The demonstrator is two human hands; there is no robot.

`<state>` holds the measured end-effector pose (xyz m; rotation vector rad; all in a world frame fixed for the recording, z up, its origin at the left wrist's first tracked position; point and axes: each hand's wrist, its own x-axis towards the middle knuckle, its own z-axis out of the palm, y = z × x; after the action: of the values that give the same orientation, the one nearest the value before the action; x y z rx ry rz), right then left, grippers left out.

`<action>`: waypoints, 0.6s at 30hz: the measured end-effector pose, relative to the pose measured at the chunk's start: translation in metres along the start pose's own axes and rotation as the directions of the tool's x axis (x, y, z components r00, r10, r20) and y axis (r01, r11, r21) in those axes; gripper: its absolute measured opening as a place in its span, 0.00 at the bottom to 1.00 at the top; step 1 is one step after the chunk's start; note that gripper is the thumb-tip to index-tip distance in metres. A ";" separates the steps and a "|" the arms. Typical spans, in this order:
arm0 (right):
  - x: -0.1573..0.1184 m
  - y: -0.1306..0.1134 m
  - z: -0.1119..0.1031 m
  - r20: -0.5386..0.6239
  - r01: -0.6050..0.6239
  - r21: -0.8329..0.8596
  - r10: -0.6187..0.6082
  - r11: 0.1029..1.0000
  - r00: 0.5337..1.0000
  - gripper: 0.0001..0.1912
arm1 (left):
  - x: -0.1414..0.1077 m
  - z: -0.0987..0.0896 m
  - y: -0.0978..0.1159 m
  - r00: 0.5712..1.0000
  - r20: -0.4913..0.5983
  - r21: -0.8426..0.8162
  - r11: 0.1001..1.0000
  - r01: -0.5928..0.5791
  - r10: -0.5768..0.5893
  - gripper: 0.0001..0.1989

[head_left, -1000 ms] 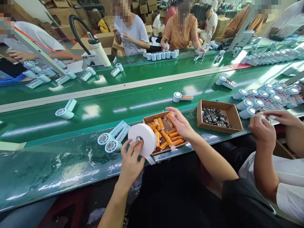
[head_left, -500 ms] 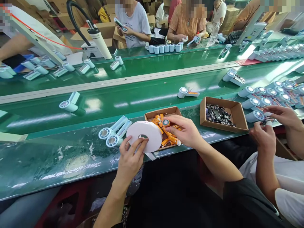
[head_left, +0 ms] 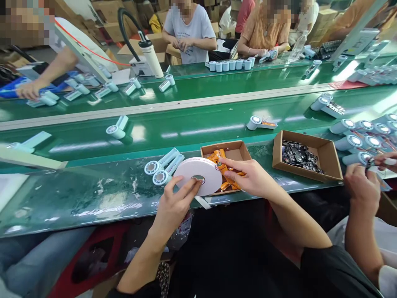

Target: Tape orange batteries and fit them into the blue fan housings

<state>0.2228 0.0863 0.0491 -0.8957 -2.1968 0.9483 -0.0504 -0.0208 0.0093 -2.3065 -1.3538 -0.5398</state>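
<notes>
My left hand (head_left: 174,203) grips a roll of white tape (head_left: 209,170), with fingertips at its centre hole. A loose tape end (head_left: 202,202) hangs from the lower edge of the roll. Between the thumb and fingers of my right hand (head_left: 257,179) is an orange battery (head_left: 222,167), end toward me, just right of the roll. Behind and below it, a cardboard box (head_left: 240,145) contains several more orange batteries (head_left: 229,182), partly covered by the roll and my hand. Two light-blue fan housings (head_left: 161,178) lie left of the roll, their handles pointing away.
A box of black circuit boards (head_left: 281,159) stands on the right, beside a co-worker's hands (head_left: 362,186) and several blue fan housings (head_left: 353,142). Single housings (head_left: 115,131) lie along the green conveyor (head_left: 192,128). Several people sit or stand across the line.
The view has shifted, so the bench appears further right. My right hand has tipped the battery, and its orange side now shows. My left hand still holds the tape roll.
</notes>
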 end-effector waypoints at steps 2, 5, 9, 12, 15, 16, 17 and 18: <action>0.000 0.000 -0.001 0.029 -0.020 0.053 0.019 0.998 0.999 0.25 | 0.003 -0.009 -0.005 1.000 0.002 0.017 1.000 -0.023 0.023 0.24; 0.000 -0.001 -0.004 0.019 -0.045 0.061 0.044 0.997 0.999 0.22 | 0.009 -0.025 -0.016 0.996 0.030 0.037 0.996 -0.082 0.081 0.24; 0.001 -0.006 0.007 -0.054 -0.118 0.264 0.137 0.957 0.989 0.21 | 0.015 -0.044 -0.022 0.990 0.044 0.050 0.989 -0.138 0.136 0.24; 0.001 -0.013 0.042 -0.286 -0.036 0.617 0.267 0.786 0.920 0.26 | 0.013 -0.046 -0.008 0.997 -0.016 0.078 0.994 -0.074 0.075 0.23; -0.002 -0.020 0.087 -0.581 0.221 0.731 0.421 0.645 0.696 0.32 | 0.007 -0.034 0.017 0.990 -0.137 -0.003 1.000 0.023 -0.024 0.22; -0.005 -0.022 0.098 -0.629 0.273 0.731 0.462 0.625 0.626 0.33 | 0.004 -0.028 0.026 0.981 -0.186 -0.045 0.998 0.054 -0.061 0.22; -0.009 -0.023 0.104 -0.649 0.302 0.733 0.492 0.610 0.580 0.34 | 0.000 -0.022 0.034 0.968 -0.230 -0.086 0.993 0.083 -0.101 0.22; -0.014 -0.024 0.107 -0.643 0.308 0.744 0.509 0.594 0.572 0.35 | -0.006 -0.018 0.043 0.955 -0.259 -0.119 0.986 0.118 -0.146 0.22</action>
<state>0.1463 0.0216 0.0027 -0.7614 -0.7006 1.1132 -0.0175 -0.0531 0.0147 -2.1355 -1.3805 -0.9473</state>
